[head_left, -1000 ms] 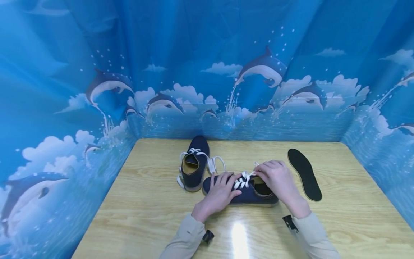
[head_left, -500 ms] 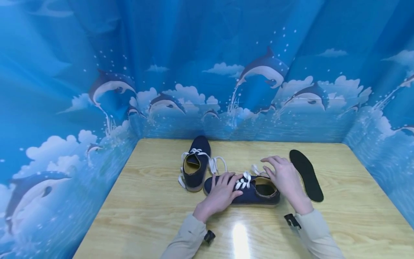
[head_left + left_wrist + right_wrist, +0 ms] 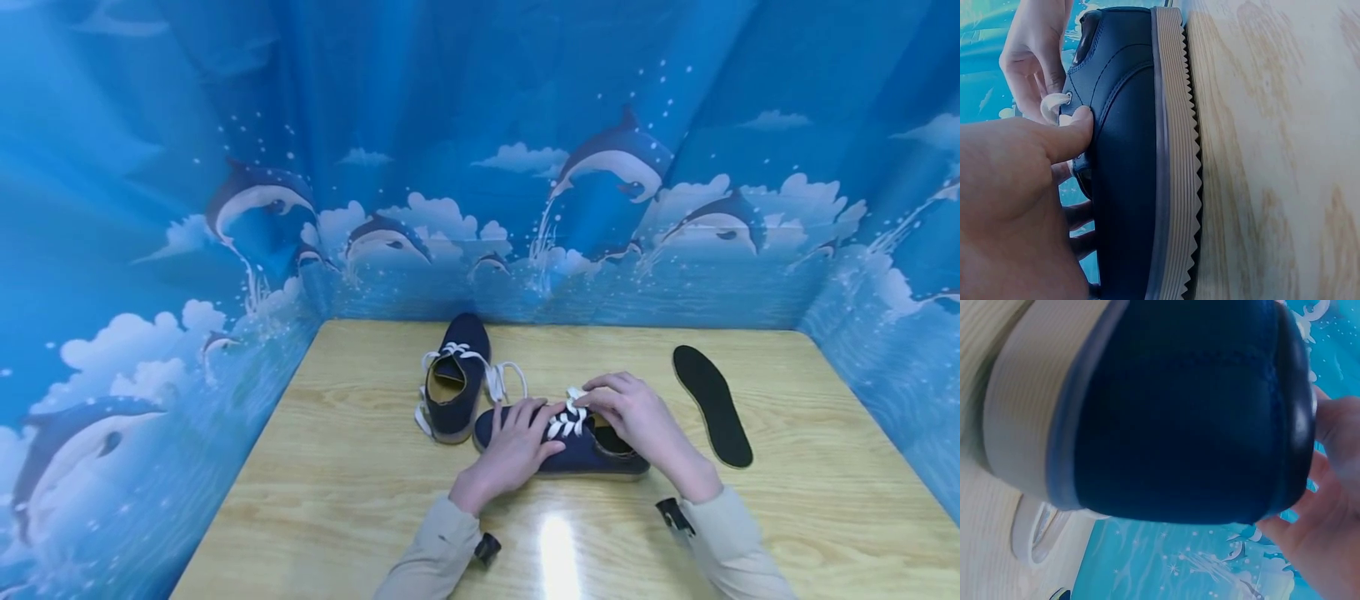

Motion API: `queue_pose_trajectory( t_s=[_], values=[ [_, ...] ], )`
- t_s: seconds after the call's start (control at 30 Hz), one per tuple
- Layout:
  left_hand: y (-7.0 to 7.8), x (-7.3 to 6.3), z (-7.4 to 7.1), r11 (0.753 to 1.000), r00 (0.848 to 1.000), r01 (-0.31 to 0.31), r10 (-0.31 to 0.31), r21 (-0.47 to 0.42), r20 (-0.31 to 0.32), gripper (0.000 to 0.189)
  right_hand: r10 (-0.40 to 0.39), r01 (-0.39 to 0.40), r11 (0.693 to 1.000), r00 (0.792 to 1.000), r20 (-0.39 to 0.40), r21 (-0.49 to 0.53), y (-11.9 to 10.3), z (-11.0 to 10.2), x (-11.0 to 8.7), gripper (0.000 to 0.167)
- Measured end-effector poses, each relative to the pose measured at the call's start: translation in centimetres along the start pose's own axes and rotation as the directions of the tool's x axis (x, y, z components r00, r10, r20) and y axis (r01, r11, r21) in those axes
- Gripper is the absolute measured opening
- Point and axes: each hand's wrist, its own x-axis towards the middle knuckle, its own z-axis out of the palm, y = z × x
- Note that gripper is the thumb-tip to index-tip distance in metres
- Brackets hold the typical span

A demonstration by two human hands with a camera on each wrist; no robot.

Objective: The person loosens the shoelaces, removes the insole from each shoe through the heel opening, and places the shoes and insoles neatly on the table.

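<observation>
A navy sneaker [image 3: 581, 454] with white laces lies crosswise on the wooden table, toe to the left. Over its toe my left hand [image 3: 513, 446] rests with spread fingers, its thumb near the eyelets in the left wrist view. At the top of the lacing my right hand [image 3: 630, 414] pinches the white shoelace [image 3: 574, 398] between thumb and fingers. A loop of lace [image 3: 1052, 103] shows at the eyelet in the left wrist view. The shoe's heel [image 3: 1179, 437] fills the right wrist view and covers the right fingertips.
A second navy sneaker [image 3: 450, 412] stands left of the first, toe toward the back, laces hanging loose. At the right a black insole [image 3: 712, 404] lies flat on the table [image 3: 337, 500]. A blue dolphin-print curtain [image 3: 450, 125] closes off the back and sides.
The right hand had moved off the shoe opening with fingers spread, lace loose; it is now back left at the lacing, pinching the lace. The left hand has stayed on the toe.
</observation>
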Motion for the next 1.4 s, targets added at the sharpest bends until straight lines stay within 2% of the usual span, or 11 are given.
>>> queue_pose_trajectory(
  t_s=[0.13, 0.4, 0.57, 0.7, 0.8, 0.9, 0.97, 1.03, 1.2, 1.3, 1.4],
  values=[
    [0.1, 0.0, 0.0, 1.000, 1.000, -0.001, 0.001, 0.004, 0.006, 0.058, -0.008, 0.008, 1.000, 1.000, -0.004, -0.015, 0.1, 0.0, -0.2, 0.022],
    [0.1, 0.0, -0.1, 1.000, 1.000, 0.002, -0.002, -0.005, 0.007, 0.058, -0.061, 0.062, 0.998, 0.998, -0.031, 0.016, 0.0, 0.3, -0.6, 0.022],
    [0.0, 0.0, -0.1, 1.000, 1.000, 0.005, -0.005, -0.003, 0.004, 0.057, -0.086, 0.087, 0.996, 0.996, -0.034, 0.014, -0.8, 0.2, -0.7, 0.023],
    [0.0, 0.0, -0.1, 1.000, 1.000, 0.004, -0.004, 0.008, 0.007, 0.057, -0.103, 0.105, 0.994, 0.991, -0.085, 0.025, -2.0, 0.0, -1.3, 0.025],
    [0.1, 0.0, -0.1, 1.000, 1.000, 0.007, -0.007, 0.014, 0.007, 0.058, -0.150, 0.158, 0.985, 0.982, -0.112, 0.069, -2.8, 0.0, -1.8, 0.019],
    [0.2, 0.0, -0.2, 1.000, 1.000, 0.011, -0.011, 0.018, 0.004, 0.058, -0.185, 0.197, 0.972, 0.977, -0.102, 0.127, -3.5, -0.1, -2.1, 0.010],
    [0.2, 0.0, -0.2, 1.000, 1.000, 0.011, -0.011, 0.018, 0.003, 0.058, -0.172, 0.184, 0.973, 0.981, -0.095, 0.141, -3.6, -0.2, -2.2, 0.008],
    [0.2, 0.1, -0.2, 1.000, 1.000, 0.011, -0.011, 0.019, 0.005, 0.058, -0.120, 0.132, 0.983, 0.988, -0.097, 0.131, -3.3, -0.5, -2.1, 0.009],
    [0.2, 0.1, -0.1, 1.000, 1.000, 0.013, -0.013, 0.023, 0.004, 0.058, -0.015, 0.015, 1.000, 0.997, -0.082, 0.000, -1.9, -0.8, -1.6, 0.033],
    [0.1, 0.0, 0.0, 1.000, 1.000, 0.012, -0.012, 0.029, -0.002, 0.057, 0.003, -0.006, 0.997, 1.000, -0.030, -0.078, -1.1, -0.6, -1.5, 0.037],
    [0.1, 0.0, 0.0, 1.000, 1.000, 0.005, -0.004, 0.026, -0.003, 0.057, 0.006, -0.005, 0.993, 1.000, 0.006, -0.116, -0.6, -0.2, -1.6, 0.033]
  ],
)
